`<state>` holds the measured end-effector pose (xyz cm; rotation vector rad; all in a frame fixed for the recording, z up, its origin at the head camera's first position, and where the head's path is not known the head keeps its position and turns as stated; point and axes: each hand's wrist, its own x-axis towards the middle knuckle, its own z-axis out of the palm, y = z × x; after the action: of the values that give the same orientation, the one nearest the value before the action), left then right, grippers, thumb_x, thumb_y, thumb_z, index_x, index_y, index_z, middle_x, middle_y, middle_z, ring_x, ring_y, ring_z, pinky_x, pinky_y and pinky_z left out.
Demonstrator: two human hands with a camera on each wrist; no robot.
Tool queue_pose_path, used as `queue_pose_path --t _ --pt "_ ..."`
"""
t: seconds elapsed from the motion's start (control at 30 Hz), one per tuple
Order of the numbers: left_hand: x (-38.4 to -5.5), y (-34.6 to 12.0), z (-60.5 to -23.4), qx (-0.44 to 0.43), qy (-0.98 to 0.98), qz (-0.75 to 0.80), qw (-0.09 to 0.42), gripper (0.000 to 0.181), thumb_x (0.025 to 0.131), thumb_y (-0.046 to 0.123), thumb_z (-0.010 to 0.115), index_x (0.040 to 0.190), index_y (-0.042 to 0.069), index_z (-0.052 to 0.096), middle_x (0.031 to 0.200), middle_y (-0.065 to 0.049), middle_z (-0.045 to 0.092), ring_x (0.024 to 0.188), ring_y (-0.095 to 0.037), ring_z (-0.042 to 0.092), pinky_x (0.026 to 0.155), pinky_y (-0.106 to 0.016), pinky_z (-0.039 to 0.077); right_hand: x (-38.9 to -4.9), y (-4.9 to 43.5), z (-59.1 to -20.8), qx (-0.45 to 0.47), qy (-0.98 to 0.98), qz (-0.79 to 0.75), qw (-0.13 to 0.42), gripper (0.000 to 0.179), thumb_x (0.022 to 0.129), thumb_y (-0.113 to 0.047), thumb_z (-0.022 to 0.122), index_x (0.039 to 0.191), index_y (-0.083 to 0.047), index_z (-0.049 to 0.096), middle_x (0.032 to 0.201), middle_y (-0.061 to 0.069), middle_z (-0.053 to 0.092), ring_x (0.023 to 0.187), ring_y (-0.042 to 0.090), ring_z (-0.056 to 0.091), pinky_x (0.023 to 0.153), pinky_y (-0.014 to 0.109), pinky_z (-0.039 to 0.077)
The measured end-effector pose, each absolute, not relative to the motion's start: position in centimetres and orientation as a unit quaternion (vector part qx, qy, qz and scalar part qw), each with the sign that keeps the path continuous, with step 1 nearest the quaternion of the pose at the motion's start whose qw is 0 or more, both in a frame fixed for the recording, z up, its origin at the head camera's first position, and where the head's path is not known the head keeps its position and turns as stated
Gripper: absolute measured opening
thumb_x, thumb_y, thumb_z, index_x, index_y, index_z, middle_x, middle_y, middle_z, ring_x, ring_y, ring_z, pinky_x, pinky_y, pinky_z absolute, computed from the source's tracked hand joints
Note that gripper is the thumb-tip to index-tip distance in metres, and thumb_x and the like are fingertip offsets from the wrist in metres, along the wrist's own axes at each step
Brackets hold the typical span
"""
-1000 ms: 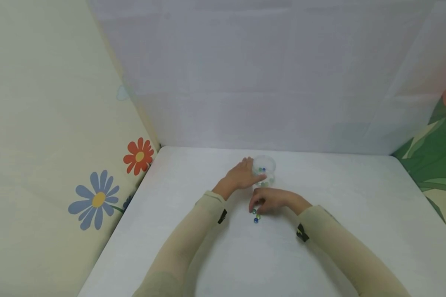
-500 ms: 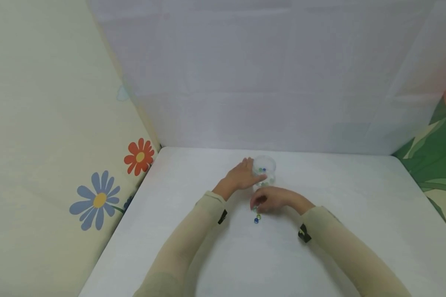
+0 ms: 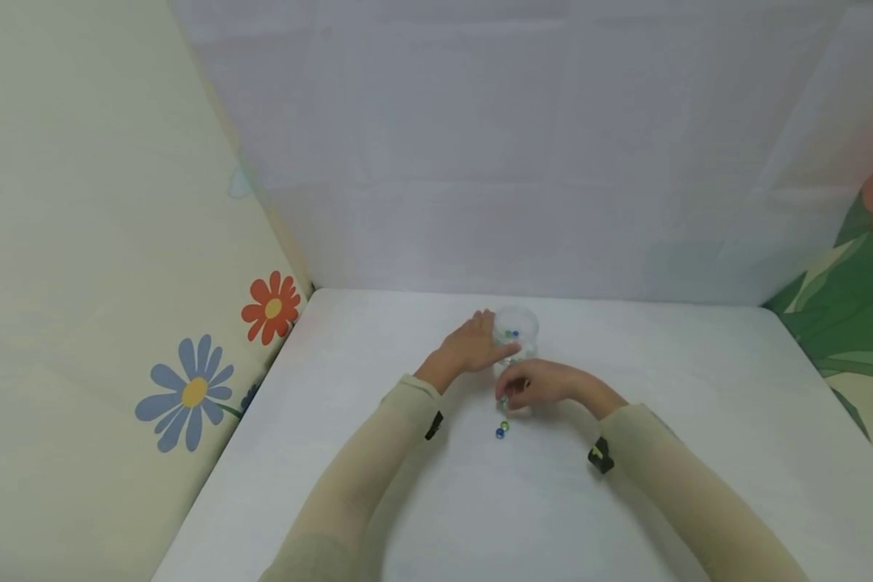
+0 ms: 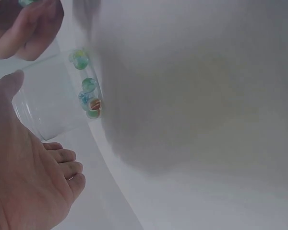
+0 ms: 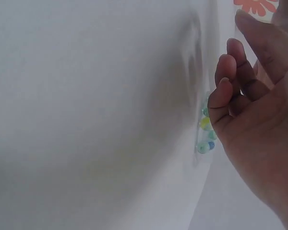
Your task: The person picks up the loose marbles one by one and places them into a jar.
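Note:
A clear jar (image 3: 518, 318) with several glass marbles (image 4: 89, 85) at its bottom stands towards the back of the table. My left hand (image 3: 471, 343) rests against its left side, fingers extended beside it and thumb reaching across the near side by the rim. Just in front of the jar, my right hand (image 3: 541, 383) pinches a pale green marble (image 3: 503, 402) between thumb and fingertips. On the table nearer to me lie a yellow-green marble (image 3: 505, 425) and a blue marble (image 3: 499, 434), close together. In the right wrist view, curled fingers (image 5: 224, 93) partly hide the jar.
The white table (image 3: 436, 517) runs back to a pale hanging cloth (image 3: 480, 162). A cream curtain with flowers (image 3: 193, 393) hangs at the left, and a green leafy print (image 3: 844, 315) at the right.
My right hand has picked up the pale green marble from beside the other two and moved slightly away from me, towards the jar. The left hand and jar have stayed put.

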<state>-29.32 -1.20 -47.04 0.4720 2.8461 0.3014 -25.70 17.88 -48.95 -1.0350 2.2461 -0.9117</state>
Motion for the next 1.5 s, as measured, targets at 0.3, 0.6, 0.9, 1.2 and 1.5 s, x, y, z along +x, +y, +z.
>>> queue_pose_path --t 0.3,0.6,0.9,1.2,1.5 --pt "-29.3 -1.3 -46.7 0.166 0.974 0.103 0.112 0.103 0.096 0.076 0.037 0.162 0.002 0.009 0.169 -0.017 0.013 0.156 -0.03 0.014 0.126 -0.042 0.021 -25.9 18.5 -47.5 -0.388 0.825 -0.338 0.233 0.019 0.093 -0.02 0.073 0.112 -0.02 0.072 0.099 -0.008 0.066 0.091 0.012 0.06 0.082 0.03 0.052" --pt "-29.4 -1.2 -46.9 0.164 0.974 0.103 0.114 0.103 0.096 0.075 0.038 0.162 0.002 0.009 0.169 -0.018 0.012 0.156 -0.03 0.014 0.126 -0.042 0.021 -25.8 19.0 -46.3 -0.384 0.826 -0.345 0.224 0.023 0.095 -0.021 0.072 0.116 -0.012 0.071 0.103 -0.005 0.066 0.094 0.014 0.06 0.084 0.031 0.053" --pt "-29.5 -1.1 -47.1 0.161 0.975 0.1 0.115 0.097 0.099 0.069 0.04 0.162 0.003 0.01 0.169 -0.017 0.013 0.156 -0.029 0.014 0.126 -0.042 0.021 -26.1 19.4 -45.8 -0.381 0.824 -0.358 0.216 0.022 0.096 -0.016 0.07 0.116 -0.007 0.071 0.114 0.0 0.064 0.096 0.016 0.059 0.086 0.033 0.052" --pt "-29.4 -1.1 -46.9 0.164 0.975 0.095 0.12 0.096 0.1 0.068 0.04 0.162 0.002 0.01 0.169 -0.017 0.012 0.156 -0.03 0.014 0.126 -0.043 0.021 -26.4 19.8 -44.6 -0.364 0.837 -0.358 0.2 0.023 0.096 -0.016 0.07 0.116 -0.006 0.07 0.113 0.0 0.068 0.098 0.016 0.059 0.088 0.035 0.052" --pt "-29.4 -1.2 -47.2 0.166 0.974 0.093 0.119 0.095 0.1 0.067 0.039 0.162 0.003 0.01 0.169 -0.017 0.011 0.156 -0.029 0.012 0.126 -0.042 0.019 -26.9 20.1 -43.8 -0.352 0.837 -0.373 0.19 0.021 0.096 -0.016 0.07 0.116 -0.009 0.07 0.104 0.0 0.068 0.097 0.018 0.06 0.089 0.036 0.052"
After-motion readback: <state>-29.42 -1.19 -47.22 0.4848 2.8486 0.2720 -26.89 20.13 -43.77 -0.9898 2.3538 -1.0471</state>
